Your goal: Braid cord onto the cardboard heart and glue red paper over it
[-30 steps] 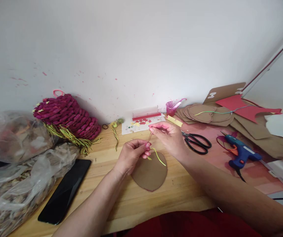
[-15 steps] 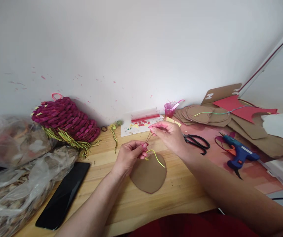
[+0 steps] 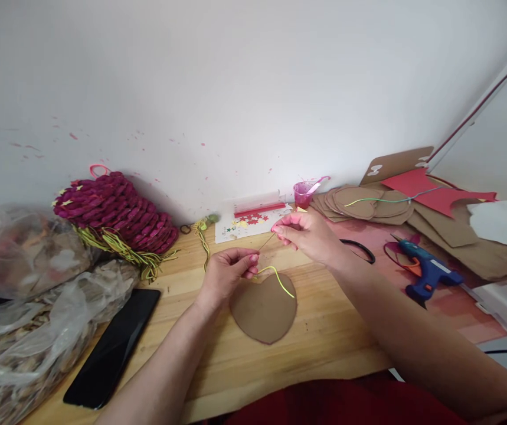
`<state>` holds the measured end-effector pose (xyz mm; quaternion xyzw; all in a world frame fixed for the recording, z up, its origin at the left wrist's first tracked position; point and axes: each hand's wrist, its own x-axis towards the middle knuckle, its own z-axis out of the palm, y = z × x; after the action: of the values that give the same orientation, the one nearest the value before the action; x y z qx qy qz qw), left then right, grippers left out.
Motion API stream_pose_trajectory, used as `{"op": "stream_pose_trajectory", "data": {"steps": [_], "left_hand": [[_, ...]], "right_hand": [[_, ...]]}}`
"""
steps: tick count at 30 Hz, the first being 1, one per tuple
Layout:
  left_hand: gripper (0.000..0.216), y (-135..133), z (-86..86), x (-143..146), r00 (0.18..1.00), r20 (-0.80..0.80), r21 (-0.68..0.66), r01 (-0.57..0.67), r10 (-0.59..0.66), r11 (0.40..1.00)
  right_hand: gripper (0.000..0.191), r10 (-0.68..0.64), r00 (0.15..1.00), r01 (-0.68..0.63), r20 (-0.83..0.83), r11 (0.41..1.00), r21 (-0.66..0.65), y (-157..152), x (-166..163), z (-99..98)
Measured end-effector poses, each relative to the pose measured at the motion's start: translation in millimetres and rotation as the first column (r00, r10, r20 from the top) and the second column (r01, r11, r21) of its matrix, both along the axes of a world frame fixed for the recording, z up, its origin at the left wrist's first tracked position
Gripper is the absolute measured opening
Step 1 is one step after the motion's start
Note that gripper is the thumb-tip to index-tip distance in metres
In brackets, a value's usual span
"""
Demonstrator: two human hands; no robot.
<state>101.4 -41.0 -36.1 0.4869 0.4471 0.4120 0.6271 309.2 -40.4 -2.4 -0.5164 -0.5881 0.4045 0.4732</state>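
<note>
Between my two hands a thin brownish string [image 3: 266,242] is stretched on a slant. My left hand [image 3: 232,270] pinches its lower end between thumb and fingertips. Higher up and to the right, my right hand [image 3: 300,235] pinches the other end. Below them a heart-shaped piece of brown cardboard [image 3: 264,310] lies flat on the wooden table. A yellow-green cord [image 3: 280,277] curves from near my left fingertips over the cardboard's top edge; where it ends under my hand is hidden. Black scissors [image 3: 362,249] are partly covered by my right forearm.
A magenta decoration [image 3: 123,212] with yellow-green fringe leans by the wall. Plastic bags [image 3: 49,342] and a black phone [image 3: 114,348] lie left. A card with paper stars [image 3: 224,233], a pink cup [image 3: 303,193], cardboard hearts [image 3: 355,206] and a blue glue gun [image 3: 432,277] lie behind and right.
My hands have drawn slightly apart and the string between them now looks like one taut line rather than a narrow loop. My right forearm covers more of the scissors.
</note>
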Motion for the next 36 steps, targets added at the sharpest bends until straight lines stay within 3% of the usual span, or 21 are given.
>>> {"op": "stream_pose_trajectory", "data": {"steps": [4, 11, 17, 23, 36], "left_hand": [[0.034, 0.5, 0.3, -1.5, 0.999, 0.033, -0.032, 0.017, -0.016, 0.999], [0.035, 0.7, 5.2, -4.3, 0.962, 0.272, -0.181, 0.057, -0.006, 0.982], [0.021, 3.8, 9.5, -6.2, 0.911, 0.409, -0.244, 0.055, 0.051, 0.968], [0.009, 4.6, 11.5, -8.2, 0.880, 0.467, -0.268, 0.050, 0.085, 0.962], [0.004, 3.3, 10.4, -5.6, 0.842, 0.526, -0.257, 0.018, 0.124, 0.966]], "right_hand": [[0.021, 0.035, 0.999, -0.036, -0.016, 0.999, -0.029, -0.7, -1.3, -0.7], [0.023, 0.055, 0.977, -0.075, -0.205, 0.993, -0.091, -1.9, -14.2, -6.9], [0.019, 0.184, 0.974, -0.190, -0.130, 0.981, -0.030, -7.0, -20.7, -4.9], [0.015, 0.182, 0.970, -0.203, -0.160, 0.972, -0.123, -7.8, -26.9, -14.7], [0.011, 0.172, 0.822, -0.382, -0.543, 0.874, -0.300, -9.3, -32.6, -22.3]]}}
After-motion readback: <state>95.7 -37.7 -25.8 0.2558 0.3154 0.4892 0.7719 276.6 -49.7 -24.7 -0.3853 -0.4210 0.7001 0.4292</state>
